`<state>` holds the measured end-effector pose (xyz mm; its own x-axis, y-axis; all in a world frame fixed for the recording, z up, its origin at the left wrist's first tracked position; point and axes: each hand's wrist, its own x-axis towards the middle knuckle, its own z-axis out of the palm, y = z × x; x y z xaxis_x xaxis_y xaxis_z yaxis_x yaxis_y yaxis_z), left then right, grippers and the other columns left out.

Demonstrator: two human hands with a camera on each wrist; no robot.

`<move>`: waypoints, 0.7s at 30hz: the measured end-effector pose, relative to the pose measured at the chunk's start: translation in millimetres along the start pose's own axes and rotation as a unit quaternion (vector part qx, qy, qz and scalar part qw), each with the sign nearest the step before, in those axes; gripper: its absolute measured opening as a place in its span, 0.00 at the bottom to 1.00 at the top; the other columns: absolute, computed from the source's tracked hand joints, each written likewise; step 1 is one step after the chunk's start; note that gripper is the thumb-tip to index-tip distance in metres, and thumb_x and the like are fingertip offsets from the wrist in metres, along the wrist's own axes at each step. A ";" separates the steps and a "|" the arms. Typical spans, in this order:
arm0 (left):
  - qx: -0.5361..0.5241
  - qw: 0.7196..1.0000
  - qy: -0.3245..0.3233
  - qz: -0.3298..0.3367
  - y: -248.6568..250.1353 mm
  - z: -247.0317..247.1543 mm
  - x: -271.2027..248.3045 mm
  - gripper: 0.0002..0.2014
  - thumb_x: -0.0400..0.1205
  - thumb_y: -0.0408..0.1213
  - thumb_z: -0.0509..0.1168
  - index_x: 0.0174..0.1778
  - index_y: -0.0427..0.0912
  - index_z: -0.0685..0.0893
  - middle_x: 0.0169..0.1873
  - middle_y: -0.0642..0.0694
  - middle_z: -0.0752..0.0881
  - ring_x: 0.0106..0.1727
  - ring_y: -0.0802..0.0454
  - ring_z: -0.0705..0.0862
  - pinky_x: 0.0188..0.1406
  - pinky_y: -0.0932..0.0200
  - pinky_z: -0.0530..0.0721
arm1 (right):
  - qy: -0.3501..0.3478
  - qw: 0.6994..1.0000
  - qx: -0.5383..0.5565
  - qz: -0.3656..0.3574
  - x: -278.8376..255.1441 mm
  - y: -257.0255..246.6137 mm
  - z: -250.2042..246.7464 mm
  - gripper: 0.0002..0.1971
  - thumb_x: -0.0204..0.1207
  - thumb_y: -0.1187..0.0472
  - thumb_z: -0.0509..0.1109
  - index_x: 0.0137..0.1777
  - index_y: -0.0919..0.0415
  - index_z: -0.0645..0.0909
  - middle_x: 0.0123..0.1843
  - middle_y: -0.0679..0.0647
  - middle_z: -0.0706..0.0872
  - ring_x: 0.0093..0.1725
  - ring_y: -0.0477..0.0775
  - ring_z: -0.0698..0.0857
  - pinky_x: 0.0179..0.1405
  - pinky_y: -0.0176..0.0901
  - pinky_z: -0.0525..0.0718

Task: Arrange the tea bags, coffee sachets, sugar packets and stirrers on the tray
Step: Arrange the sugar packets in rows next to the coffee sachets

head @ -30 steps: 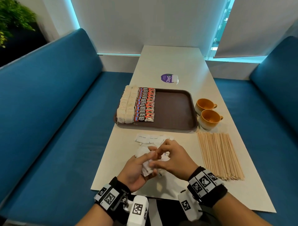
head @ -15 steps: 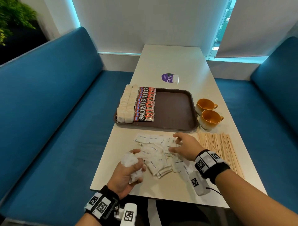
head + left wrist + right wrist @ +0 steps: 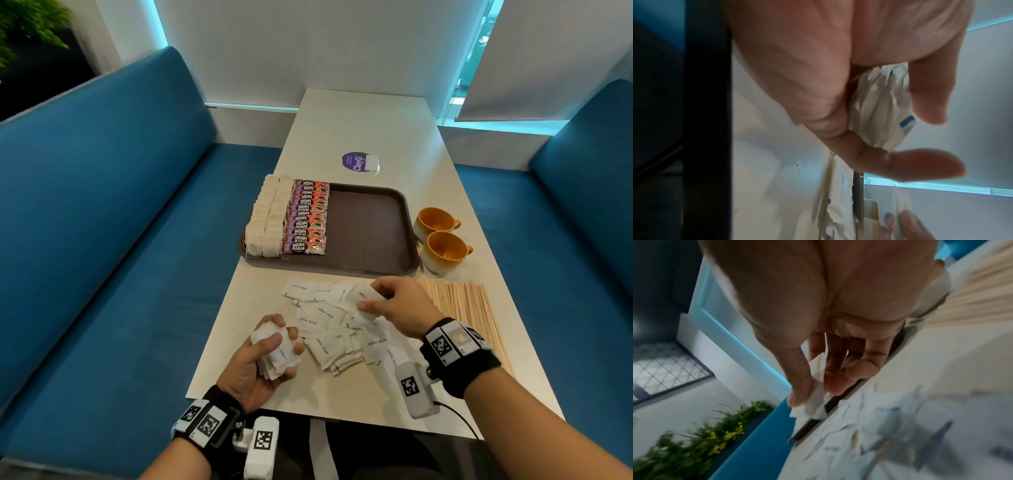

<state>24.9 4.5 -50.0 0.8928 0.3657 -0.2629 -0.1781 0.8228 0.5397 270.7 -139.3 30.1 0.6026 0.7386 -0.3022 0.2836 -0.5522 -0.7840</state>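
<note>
The brown tray [image 3: 373, 226] carries two rows of tea bags [image 3: 267, 219] at its left edge and a row of red coffee sachets [image 3: 306, 219] beside them. White sugar packets [image 3: 329, 329] lie scattered on the table in front of the tray. My left hand [image 3: 267, 356] grips a bunch of sugar packets [image 3: 879, 104] near the table's front edge. My right hand [image 3: 380, 301] pinches one sugar packet [image 3: 816, 394] between thumb and fingers, just above the pile's far right side. Wooden stirrers [image 3: 469, 311] lie in a flat row to the right.
Two orange cups [image 3: 442, 240] stand right of the tray. A purple round sticker [image 3: 358, 162] sits behind the tray. Blue benches [image 3: 102, 240] flank the white table [image 3: 359, 120]. The tray's right half is bare.
My hands have separated: the left stayed near the front edge with its bunch, and the right reached forward to the pile and picked up one packet.
</note>
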 end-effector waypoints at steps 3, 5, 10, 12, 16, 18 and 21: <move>-0.005 1.000 0.002 0.003 -1.4 -0.9 0.9 0.18 0.76 0.34 0.77 0.57 0.46 0.78 0.50 0.40 0.78 0.49 0.43 0.81 0.30 0.56 0.82 | -0.070 0.997 -0.002 -0.021 -9.9 -12.8 19.0 0.17 0.69 0.53 0.86 0.56 0.51 0.88 0.44 0.47 0.94 0.42 0.42 0.92 0.37 0.28 0.84; -0.008 1.000 0.005 0.003 -2.0 0.1 1.0 0.17 0.76 0.35 0.77 0.57 0.46 0.78 0.50 0.39 0.78 0.48 0.43 0.81 0.31 0.56 0.81 | -0.105 0.992 -0.061 -0.029 -10.9 -15.4 38.4 0.23 0.64 0.53 0.89 0.59 0.48 0.87 0.45 0.49 0.92 0.41 0.46 0.90 0.40 0.34 0.84; -0.011 1.000 0.001 0.000 -2.1 0.9 1.6 0.17 0.78 0.38 0.77 0.57 0.45 0.78 0.50 0.38 0.78 0.48 0.42 0.81 0.33 0.55 0.81 | -0.113 0.970 -0.211 -0.040 -4.5 -13.5 73.4 0.38 0.63 0.54 0.89 0.74 0.45 0.79 0.49 0.46 0.85 0.47 0.46 0.83 0.50 0.39 0.82; -0.018 1.000 -0.005 -0.003 -2.1 -0.3 2.5 0.16 0.79 0.38 0.77 0.57 0.45 0.78 0.49 0.37 0.79 0.48 0.42 0.81 0.33 0.54 0.82 | -0.106 0.967 -0.227 -0.047 -3.3 -13.9 77.7 0.38 0.64 0.57 0.86 0.75 0.46 0.77 0.51 0.46 0.82 0.48 0.47 0.81 0.49 0.39 0.82; -0.025 1.000 -0.008 -0.004 -1.8 -0.5 4.1 0.18 0.77 0.38 0.78 0.57 0.44 0.78 0.49 0.36 0.79 0.48 0.41 0.81 0.32 0.53 0.83 | -0.089 0.962 -0.254 -0.053 -5.0 -16.6 79.2 0.29 0.63 0.56 0.86 0.64 0.45 0.80 0.55 0.46 0.73 0.55 0.50 0.80 0.52 0.44 0.83; -0.020 1.000 -0.008 -0.005 -1.6 0.7 3.9 0.18 0.76 0.39 0.79 0.57 0.44 0.79 0.49 0.36 0.80 0.47 0.41 0.82 0.32 0.54 0.84 | -0.085 0.966 -0.239 -0.051 -8.0 -16.3 79.2 0.25 0.62 0.56 0.87 0.56 0.45 0.81 0.56 0.46 0.71 0.55 0.51 0.81 0.53 0.47 0.87; -0.016 1.000 -0.008 -0.005 -1.6 1.5 3.3 0.19 0.75 0.39 0.80 0.56 0.44 0.79 0.48 0.36 0.80 0.46 0.41 0.82 0.31 0.54 0.84 | -0.079 0.968 -0.228 -0.064 -11.3 -15.9 78.8 0.23 0.60 0.57 0.88 0.51 0.46 0.80 0.56 0.44 0.73 0.53 0.49 0.80 0.53 0.47 0.87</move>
<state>28.7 3.8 -50.5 0.9015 0.3495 -0.2552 -0.1812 0.8403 0.5110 200.6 -108.4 3.3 0.4288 0.8427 -0.3256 0.6702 -0.5384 -0.5109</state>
